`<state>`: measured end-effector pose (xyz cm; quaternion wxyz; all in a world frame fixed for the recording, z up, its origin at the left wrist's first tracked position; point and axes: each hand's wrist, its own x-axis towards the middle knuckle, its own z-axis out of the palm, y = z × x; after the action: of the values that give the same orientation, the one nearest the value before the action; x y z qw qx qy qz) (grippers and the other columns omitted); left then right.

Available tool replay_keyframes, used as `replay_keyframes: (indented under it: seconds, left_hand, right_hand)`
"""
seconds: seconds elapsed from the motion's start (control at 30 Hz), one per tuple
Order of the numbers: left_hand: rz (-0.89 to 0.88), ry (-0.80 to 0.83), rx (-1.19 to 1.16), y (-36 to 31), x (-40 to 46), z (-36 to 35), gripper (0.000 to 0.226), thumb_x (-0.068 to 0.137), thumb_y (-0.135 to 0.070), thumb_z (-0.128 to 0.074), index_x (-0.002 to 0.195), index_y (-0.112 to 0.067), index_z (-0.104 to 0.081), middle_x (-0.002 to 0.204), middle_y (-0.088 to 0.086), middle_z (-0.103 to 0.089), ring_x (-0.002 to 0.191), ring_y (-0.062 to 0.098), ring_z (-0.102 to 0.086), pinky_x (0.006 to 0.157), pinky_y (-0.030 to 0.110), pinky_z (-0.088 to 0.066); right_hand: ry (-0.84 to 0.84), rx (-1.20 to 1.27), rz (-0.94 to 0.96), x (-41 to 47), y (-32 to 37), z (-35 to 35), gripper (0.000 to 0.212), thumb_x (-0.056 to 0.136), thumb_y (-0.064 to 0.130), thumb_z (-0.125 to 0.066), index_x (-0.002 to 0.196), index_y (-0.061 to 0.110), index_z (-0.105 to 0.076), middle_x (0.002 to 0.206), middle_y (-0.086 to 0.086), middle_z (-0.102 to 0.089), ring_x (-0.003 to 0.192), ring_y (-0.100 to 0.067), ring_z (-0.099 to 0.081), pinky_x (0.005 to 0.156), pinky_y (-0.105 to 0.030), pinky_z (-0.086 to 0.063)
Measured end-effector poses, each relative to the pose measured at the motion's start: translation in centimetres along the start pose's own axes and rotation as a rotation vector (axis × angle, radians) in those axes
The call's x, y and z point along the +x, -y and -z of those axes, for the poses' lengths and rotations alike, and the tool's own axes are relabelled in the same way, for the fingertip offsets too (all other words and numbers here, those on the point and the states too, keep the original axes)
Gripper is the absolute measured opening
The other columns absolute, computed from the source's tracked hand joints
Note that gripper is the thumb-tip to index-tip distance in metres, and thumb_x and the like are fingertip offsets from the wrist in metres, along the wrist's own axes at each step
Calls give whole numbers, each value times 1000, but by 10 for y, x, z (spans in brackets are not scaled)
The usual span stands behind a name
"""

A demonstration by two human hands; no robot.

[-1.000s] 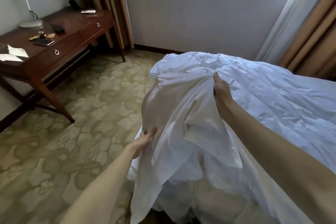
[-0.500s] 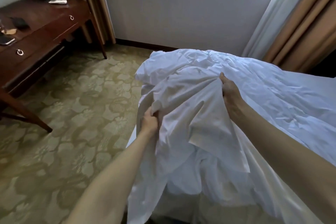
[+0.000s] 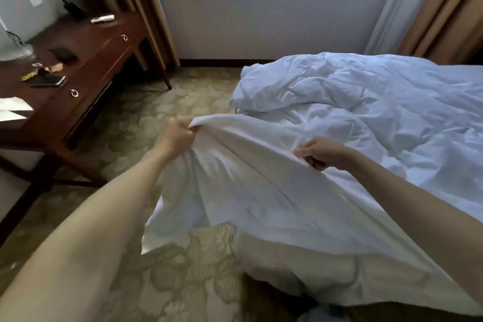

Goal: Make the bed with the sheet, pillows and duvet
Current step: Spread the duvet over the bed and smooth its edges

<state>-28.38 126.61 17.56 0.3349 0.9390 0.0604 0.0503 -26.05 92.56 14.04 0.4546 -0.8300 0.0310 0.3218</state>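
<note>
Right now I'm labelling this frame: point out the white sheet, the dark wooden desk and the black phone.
white sheet [image 3: 261, 178], head view, stretched middle.
dark wooden desk [image 3: 86, 42], head view, bare top.
black phone [image 3: 48, 81], head view, screen.

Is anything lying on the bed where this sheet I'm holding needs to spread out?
Yes. The crumpled duvet lies heaped on the bed beyond the sheet that your left hand and right hand grip.

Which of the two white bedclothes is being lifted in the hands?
The smooth sheet, gripped along its edge by the left hand and right hand. The puffy, crumpled duvet lies untouched on the bed behind it.
</note>
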Motion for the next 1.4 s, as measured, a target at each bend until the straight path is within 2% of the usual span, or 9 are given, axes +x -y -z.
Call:
replay_keyframes:
  seconds: [0.2,0.33,0.43,0.57,0.83,1.03,1.13,1.23,1.4]
  left_hand:
    - [-58,376,450,100,-71,-12,35,93,-52,-46,97,-21,-61,99,10,-69,93,33,-62,68,36,-44]
    - [32,603,477,137,-101,-40,29,95,-33,-46,122,-25,-50,126,4,-60,114,27,-56,82,35,-38]
    - [136,515,285,132,-107,-55,39,96,-17,-41,134,-24,-48,128,-5,-56,117,20,-52,95,35,-33]
    - [224,418,-106,90,-99,-74,32,100,-11,-41,130,-8,-51,115,3,-56,98,18,-52,76,28,-42]
    - [166,431,-252,23,-87,-134,27,93,-3,-38,89,-14,-63,79,5,-69,73,19,-65,70,35,-50]
    - [137,378,-331,-58,-68,-191,27,92,-1,-38,89,-10,-63,74,5,-67,64,15,-60,59,20,-44]
    - [126,353,-352,-104,-51,-230,28,90,0,-39,86,-12,-63,71,6,-66,64,17,-60,66,28,-50]
    - [145,304,-353,-153,-34,-274,26,89,1,-39,91,-7,-64,71,9,-65,62,16,-59,67,30,-50]
    - [134,291,-295,-233,-8,-348,26,88,1,-41,89,-9,-65,61,3,-61,58,16,-56,56,25,-44]
  right_hand:
    - [-314,104,-29,-7,-22,-59,21,91,13,-59,71,7,-55,67,-8,-54,55,-18,-47,53,-25,-35]
    - [-287,16,-84,-9,-38,-81,14,90,8,-56,78,8,-63,78,-8,-62,63,-15,-54,48,-20,-36]
    - [-316,24,-53,-9,-47,-92,12,90,2,-54,91,3,-66,85,-12,-63,67,-13,-56,52,-16,-43]
    - [-339,-44,-11,-13,-57,-96,16,88,0,-53,90,9,-67,87,-13,-68,79,-22,-61,64,-27,-45]
    - [-476,-55,34,-41,-90,-62,25,81,-3,-51,73,17,-64,70,-6,-69,75,-19,-64,73,-30,-51]
    - [-621,3,-37,-58,-135,25,18,81,-2,-51,82,8,-65,62,-3,-65,65,-17,-61,61,-23,-45]
    - [-694,15,-36,-55,-162,88,18,79,-3,-52,83,4,-68,63,-6,-66,67,-18,-66,70,-28,-50]
    - [-692,9,-32,-57,-188,150,19,78,-4,-51,80,5,-68,61,-8,-65,50,-1,-61,61,-21,-49]
    - [-693,-4,-80,-59,-233,250,17,81,-1,-52,80,7,-67,67,-13,-69,67,-22,-67,64,-22,-50]
